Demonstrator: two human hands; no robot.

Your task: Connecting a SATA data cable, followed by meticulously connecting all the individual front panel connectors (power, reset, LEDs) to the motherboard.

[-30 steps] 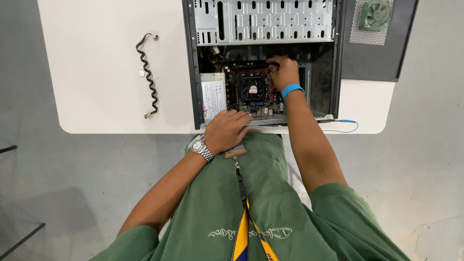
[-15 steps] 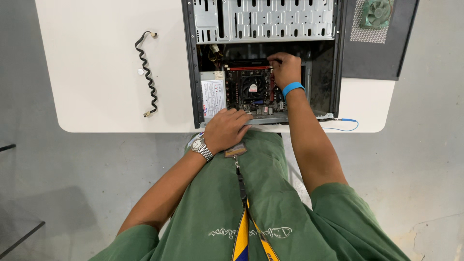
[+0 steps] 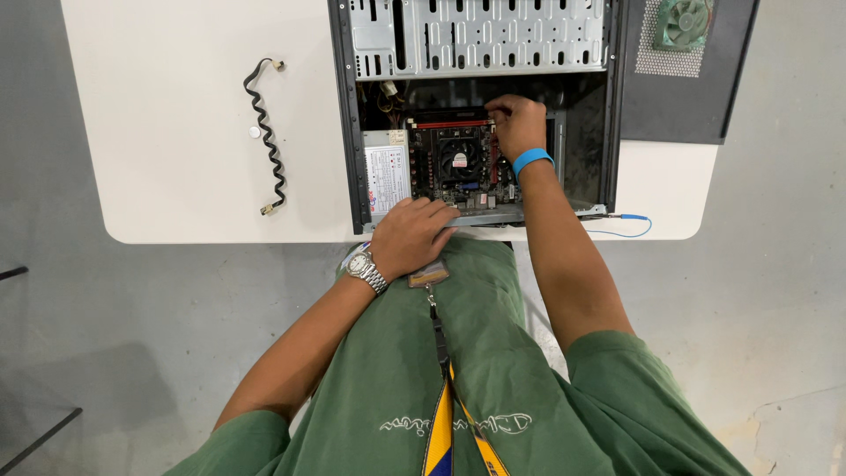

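**Both hands at the open computer case**

The right hand (image 3: pixel 518 123) is deep inside the open computer case (image 3: pixel 480 115) on the white table (image 3: pixel 176 132), fingers pinched at the far right edge of the motherboard (image 3: pixel 454 167); what they pinch, I cannot tell. The left hand (image 3: pixel 412 236) lies flat, loosely open, on the case's near edge. A coiled black cable (image 3: pixel 266 137) lies well to the left.

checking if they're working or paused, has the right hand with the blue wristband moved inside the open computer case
Yes, slightly: the right hand with the blue wristband crept toward the case's far end, relative to the black cooler fan.
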